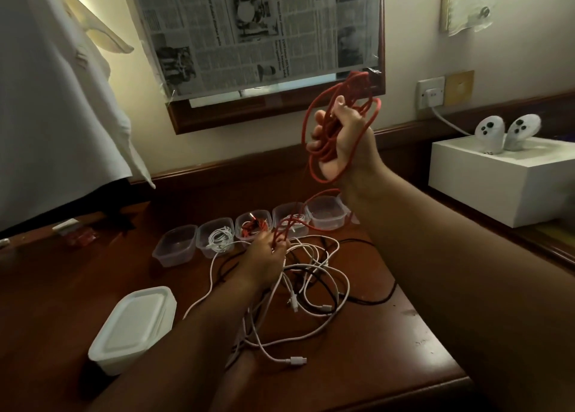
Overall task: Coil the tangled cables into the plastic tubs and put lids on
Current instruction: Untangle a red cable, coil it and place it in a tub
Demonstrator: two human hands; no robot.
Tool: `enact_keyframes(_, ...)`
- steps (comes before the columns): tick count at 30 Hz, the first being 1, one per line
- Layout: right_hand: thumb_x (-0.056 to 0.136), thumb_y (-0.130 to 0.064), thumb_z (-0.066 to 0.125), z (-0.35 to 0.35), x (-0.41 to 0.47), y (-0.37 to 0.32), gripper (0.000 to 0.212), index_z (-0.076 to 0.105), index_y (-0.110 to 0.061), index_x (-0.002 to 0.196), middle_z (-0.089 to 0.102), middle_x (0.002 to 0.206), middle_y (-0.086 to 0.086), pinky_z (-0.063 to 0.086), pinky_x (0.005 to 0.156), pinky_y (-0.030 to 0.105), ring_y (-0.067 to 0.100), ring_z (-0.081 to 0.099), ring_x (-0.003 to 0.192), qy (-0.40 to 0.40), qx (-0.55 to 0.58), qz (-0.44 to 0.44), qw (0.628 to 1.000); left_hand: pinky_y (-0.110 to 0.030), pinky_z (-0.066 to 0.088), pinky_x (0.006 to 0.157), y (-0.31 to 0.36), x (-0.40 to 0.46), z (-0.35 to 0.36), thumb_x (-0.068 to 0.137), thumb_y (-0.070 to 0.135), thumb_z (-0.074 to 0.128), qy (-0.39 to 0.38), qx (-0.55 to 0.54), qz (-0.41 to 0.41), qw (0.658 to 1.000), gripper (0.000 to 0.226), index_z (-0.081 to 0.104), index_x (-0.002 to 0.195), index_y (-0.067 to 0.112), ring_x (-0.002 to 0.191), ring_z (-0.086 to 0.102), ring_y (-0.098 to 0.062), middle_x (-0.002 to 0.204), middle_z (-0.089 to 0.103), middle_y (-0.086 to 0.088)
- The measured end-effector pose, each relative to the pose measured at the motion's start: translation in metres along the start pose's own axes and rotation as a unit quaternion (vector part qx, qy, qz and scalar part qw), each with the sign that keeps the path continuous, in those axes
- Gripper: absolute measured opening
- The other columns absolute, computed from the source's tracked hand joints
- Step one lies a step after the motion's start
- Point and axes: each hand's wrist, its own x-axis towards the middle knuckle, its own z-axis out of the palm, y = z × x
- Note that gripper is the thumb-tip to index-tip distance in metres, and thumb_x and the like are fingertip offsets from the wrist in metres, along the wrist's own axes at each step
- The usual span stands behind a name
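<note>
Right hand [337,137] is raised, its grip clenched round loops of red cable [323,100]; left hand [267,256] pinches the cable's lower strands above the tangle [311,287] on the worktop [404,333]. Of the row of tubs [175,245], one holds a white cable [217,237], the next red cable. A lid stack [133,327] sits nearby.

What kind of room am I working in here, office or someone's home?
Probably a home or hotel bedroom, not an office: a wooden desk against the wall, a wood-framed mirror covered with newspaper, and a wall socket.
</note>
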Motion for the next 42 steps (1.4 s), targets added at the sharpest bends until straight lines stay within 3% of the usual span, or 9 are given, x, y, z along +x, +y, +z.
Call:
enact_keyframes(5, 0.102, -0.026, 0.049, -0.002, 0.006, -0.016, 0.029, 0.050, -0.009, 0.126, 0.059, 0.076, 0.001, 0.040, 0.053, 0.026, 0.011, 0.053, 0.059, 0.035, -0.050, -0.040, 0.997, -0.007, 0.035, 0.059, -0.005, 0.002, -0.004, 0.104, 0.014, 0.041, 0.063, -0.164, -0.098, 0.980, 0.021, 0.058, 0.098, 0.025, 0.066, 0.039, 0.001, 0.085, 0.048, 0.004)
enact_keyframes(9, 0.103, -0.022, 0.049, -0.014, 0.003, -0.015, 0.011, 0.054, -0.015, 0.108, 0.055, 0.071, 0.000, 0.038, 0.051, 0.024, 0.010, 0.050, 0.056, 0.061, -0.122, -0.064, 0.989, -0.029, 0.051, 0.058, -0.002, 0.005, -0.008, 0.100, 0.008, 0.039, 0.149, -0.347, -0.156, 0.912, 0.026, 0.064, 0.093, 0.011, 0.051, 0.060, -0.014, 0.087, 0.061, -0.018)
enact_keyframes(13, 0.101, -0.014, 0.048, -0.025, 0.001, -0.009, 0.012, 0.059, -0.012, 0.099, 0.058, 0.077, 0.004, 0.047, 0.056, 0.024, 0.010, 0.054, 0.061, 0.042, -0.311, -0.103, 0.944, -0.033, 0.053, 0.061, 0.003, 0.008, -0.012, 0.104, 0.033, 0.044, 0.197, -0.458, -0.217, 0.839, 0.033, 0.064, 0.089, 0.012, 0.059, 0.062, -0.019, 0.073, 0.067, -0.009)
enact_keyframes(16, 0.098, -0.015, 0.054, -0.028, 0.000, -0.003, 0.013, 0.059, -0.019, 0.086, 0.063, 0.079, 0.004, 0.050, 0.059, 0.028, 0.014, 0.059, 0.066, 0.001, -0.524, -0.081, 0.848, -0.030, 0.051, 0.062, 0.003, 0.017, -0.021, 0.101, 0.045, 0.047, 0.219, -0.461, -0.259, 0.820, 0.040, 0.068, 0.086, 0.014, 0.058, 0.058, -0.016, 0.060, 0.064, -0.002)
enact_keyframes(20, 0.093, -0.019, 0.061, -0.030, -0.010, 0.005, 0.019, 0.054, -0.023, 0.076, 0.058, 0.070, -0.003, 0.041, 0.054, 0.022, 0.011, 0.055, 0.061, -0.175, -0.751, 0.047, 0.635, -0.032, 0.055, 0.058, 0.012, 0.026, -0.038, 0.098, 0.047, 0.049, 0.187, -0.483, -0.277, 0.809, 0.042, 0.070, 0.094, 0.011, 0.058, 0.062, -0.015, 0.072, 0.063, -0.005)
enact_keyframes(27, 0.096, -0.025, 0.059, -0.049, -0.021, 0.025, 0.008, 0.061, -0.021, 0.089, 0.065, 0.084, -0.001, 0.054, 0.075, 0.033, 0.015, 0.060, 0.074, -0.301, -0.774, 0.228, 0.509, -0.031, 0.060, 0.058, 0.026, 0.039, -0.055, 0.099, 0.038, 0.051, 0.173, -0.428, -0.278, 0.842, 0.029, 0.071, 0.096, 0.017, 0.081, 0.067, -0.018, 0.098, 0.072, -0.008)
enact_keyframes(30, 0.096, -0.022, 0.057, -0.055, -0.025, 0.024, 0.007, 0.061, -0.019, 0.091, 0.063, 0.080, 0.000, 0.051, 0.070, 0.028, 0.014, 0.059, 0.070, -0.288, -0.744, 0.210, 0.566, -0.020, 0.045, 0.037, 0.027, 0.039, -0.060, 0.100, 0.033, 0.052, 0.174, -0.398, -0.278, 0.857, 0.022, 0.068, 0.098, 0.017, 0.064, 0.059, -0.016, 0.088, 0.067, -0.004)
enact_keyframes(34, 0.093, -0.018, 0.062, -0.068, -0.024, 0.017, 0.008, 0.058, -0.015, 0.087, 0.057, 0.074, 0.001, 0.044, 0.061, 0.025, 0.012, 0.053, 0.063, -0.168, -0.676, 0.125, 0.706, -0.039, 0.057, 0.074, 0.013, 0.041, -0.064, 0.095, 0.032, 0.059, 0.193, -0.366, -0.292, 0.862, 0.018, 0.069, 0.100, 0.017, 0.096, 0.067, -0.028, 0.098, 0.069, -0.007)
enact_keyframes(42, 0.092, -0.020, 0.065, -0.101, -0.017, 0.019, 0.015, 0.057, -0.016, 0.104, 0.061, 0.085, -0.002, 0.047, 0.062, 0.024, 0.011, 0.059, 0.076, 0.037, -0.649, 0.004, 0.760, -0.048, 0.045, 0.103, -0.001, 0.039, -0.067, 0.098, 0.053, 0.043, 0.220, -0.440, -0.338, 0.802, 0.053, 0.058, 0.128, 0.013, 0.123, 0.057, -0.033, 0.133, 0.060, -0.008)
